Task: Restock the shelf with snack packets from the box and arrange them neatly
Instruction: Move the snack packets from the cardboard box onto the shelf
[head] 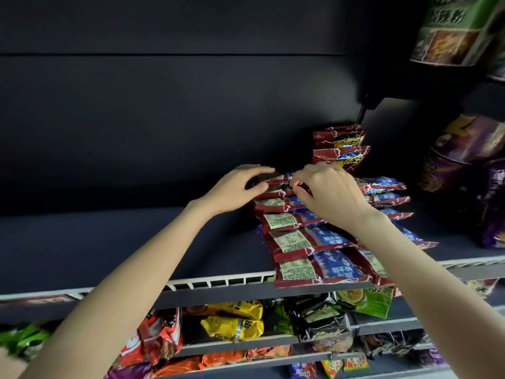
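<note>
Here, shelf (123,250): dark and broad, bare on its left part, with a white slotted front rail; it is where the stock is being laid.
Row of red-and-blue packets (308,242): overlapped flat like shingles from the front rail back toward the rear wall, label side up, likely so that each one shows and the line stays straight.
Upright red packets (340,147): two standing at the back of the shelf, just behind the hands, closing off the row.
Purple packets (470,170): stacked at the right end, apart from the row.
Lower shelves (235,324): yellow, orange and green packets lie loosely there.
Left hand (237,188): fingers and thumb curled round the left edge of the rearmost packet (276,183), steadying it.
Right hand (328,191): fingertips pinch the same packet's right part, probably squaring it onto the one below.
Box: not in view.
</note>
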The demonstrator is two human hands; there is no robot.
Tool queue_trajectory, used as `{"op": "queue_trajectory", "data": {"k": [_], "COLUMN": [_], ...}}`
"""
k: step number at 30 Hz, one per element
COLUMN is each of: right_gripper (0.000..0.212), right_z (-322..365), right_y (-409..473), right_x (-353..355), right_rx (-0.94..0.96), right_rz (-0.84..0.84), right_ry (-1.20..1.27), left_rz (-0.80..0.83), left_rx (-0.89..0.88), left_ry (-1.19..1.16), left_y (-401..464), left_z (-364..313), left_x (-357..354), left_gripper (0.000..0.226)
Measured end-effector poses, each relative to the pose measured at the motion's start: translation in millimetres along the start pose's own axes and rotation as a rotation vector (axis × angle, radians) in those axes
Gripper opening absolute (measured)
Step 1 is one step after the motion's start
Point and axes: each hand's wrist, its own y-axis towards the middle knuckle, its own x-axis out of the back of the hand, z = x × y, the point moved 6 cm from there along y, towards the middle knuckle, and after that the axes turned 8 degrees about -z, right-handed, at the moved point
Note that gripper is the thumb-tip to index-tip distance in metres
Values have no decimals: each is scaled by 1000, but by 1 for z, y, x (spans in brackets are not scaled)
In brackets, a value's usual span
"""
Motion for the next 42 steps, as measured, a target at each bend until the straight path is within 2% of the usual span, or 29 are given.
{"op": "queue_trajectory", "data": {"k": [3,8,11,15,17,20,25,28,31,34,37,40,42], "right_gripper": [15,16,15,12,11,15,19,23,25,24,23,37,44], "right_z": [19,79,127,198,224,290,407,480,553,622,680,729,758], "right_y": [-10,-41,-61,-80,-87,-96,-93,-82,-63,-43,-22,-4,5], "right_x": [23,52,50,22,5,-20,-42,-60,-81,-112,-148,-180,-198], "right_rx": [6,56,163,274,315,482,787,972,1058,1036,979,939,948], "right_rz": [-167,-456,-485,-314,-183,66,290,380,430,459,481,443,388], "right_ry": [68,224,345,502,554,632,669,636,616,617,598,528,467], "left_rz": [-180,-590,-633,-524,-472,-458,-377,-323,-289,-351,-566,-790,-864], "left_rx": [-31,-162,-106,150,320,596,769,907,1049,1159,1264,1324,1362], "left_ry": [129,427,568,645,548,488,678,674,670,644,478,357,337], "left_y": [-32,-131,-201,-305,-348,-432,-556,-620,-672,-711,-737,-750,-755], "left_z": [-22,-70,-79,-68,-58,-34,17,63,113,165,215,257,280], "left_x": [29,77,91,106,112,138,178,198,220,245,270,288,296], "left_gripper": [34,20,15,15,21,31,24,25,26,28,29,34,39]}}
